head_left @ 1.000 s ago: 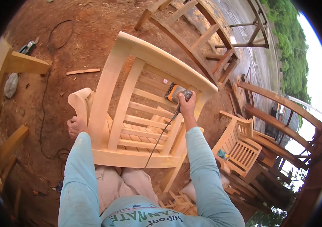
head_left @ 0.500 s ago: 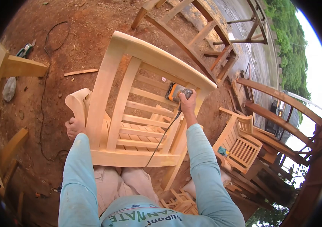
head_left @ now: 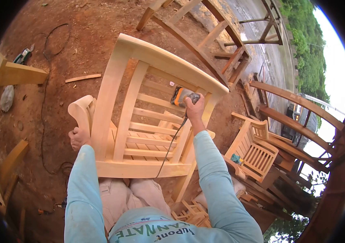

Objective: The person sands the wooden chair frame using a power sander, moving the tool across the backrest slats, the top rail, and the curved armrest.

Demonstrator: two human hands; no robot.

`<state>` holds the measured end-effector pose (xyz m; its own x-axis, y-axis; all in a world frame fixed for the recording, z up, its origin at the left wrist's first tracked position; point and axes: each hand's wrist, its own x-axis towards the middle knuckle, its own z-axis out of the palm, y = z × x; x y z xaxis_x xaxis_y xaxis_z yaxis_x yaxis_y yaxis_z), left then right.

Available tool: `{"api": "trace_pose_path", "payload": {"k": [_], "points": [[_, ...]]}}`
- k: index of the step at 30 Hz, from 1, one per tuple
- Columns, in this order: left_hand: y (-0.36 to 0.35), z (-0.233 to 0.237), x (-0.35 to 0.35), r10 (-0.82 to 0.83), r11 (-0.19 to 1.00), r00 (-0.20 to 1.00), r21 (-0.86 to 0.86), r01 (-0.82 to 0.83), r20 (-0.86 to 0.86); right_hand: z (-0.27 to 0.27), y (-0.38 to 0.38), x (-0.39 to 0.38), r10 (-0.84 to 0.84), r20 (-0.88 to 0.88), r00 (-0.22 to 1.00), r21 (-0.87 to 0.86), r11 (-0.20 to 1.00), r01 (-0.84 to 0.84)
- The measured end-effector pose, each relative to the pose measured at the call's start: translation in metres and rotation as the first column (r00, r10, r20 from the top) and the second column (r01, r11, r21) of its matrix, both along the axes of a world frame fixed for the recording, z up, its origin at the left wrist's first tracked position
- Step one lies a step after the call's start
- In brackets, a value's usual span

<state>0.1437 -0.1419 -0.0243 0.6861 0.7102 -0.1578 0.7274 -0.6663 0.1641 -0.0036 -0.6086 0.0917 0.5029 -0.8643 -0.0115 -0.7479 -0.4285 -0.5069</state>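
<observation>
I have the sander [head_left: 178,97] at the slats of the chair [head_left: 109,101], just below the top rail. My right hand [head_left: 195,108] is closed around its rounded end, and the cord [head_left: 168,150] trails down across the slats. My left hand [head_left: 79,138] is curled beside the armrest [head_left: 79,110]; I can't tell whether it grips. Left of the chair, a wood strip [head_left: 83,78] lies on the dirt [head_left: 87,40]. Off to the right, a second chair [head_left: 253,150] bears something teal [head_left: 236,158].
</observation>
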Motion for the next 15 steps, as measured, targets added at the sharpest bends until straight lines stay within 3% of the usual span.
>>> {"api": "trace_pose_path", "payload": {"k": [2,4,5,8,15], "points": [[0.002,0.0,0.001,0.012,0.999,0.999,-0.04,-0.014,-0.048,0.001,0.01,0.009,0.015,-0.042,0.999,-0.028,0.999,-0.016],[-0.001,0.017,0.005,0.026,0.99,0.986,-0.135,-0.048,-0.162,0.002,0.026,0.022,0.004,-0.023,1.0,0.065,0.998,-0.002],[-0.001,0.013,0.005,0.025,0.995,0.991,-0.097,-0.038,-0.132,0.0,0.033,0.032,-0.002,-0.01,1.0,0.108,0.994,0.003],[0.0,0.007,0.003,0.018,0.999,0.996,-0.029,-0.021,-0.085,-0.008,0.055,0.053,0.085,0.029,0.996,-0.042,0.996,-0.084],[0.004,0.005,0.004,-0.003,0.998,0.994,-0.056,-0.003,-0.105,0.004,0.1,0.097,0.082,0.059,0.995,0.062,0.994,-0.085]]}}
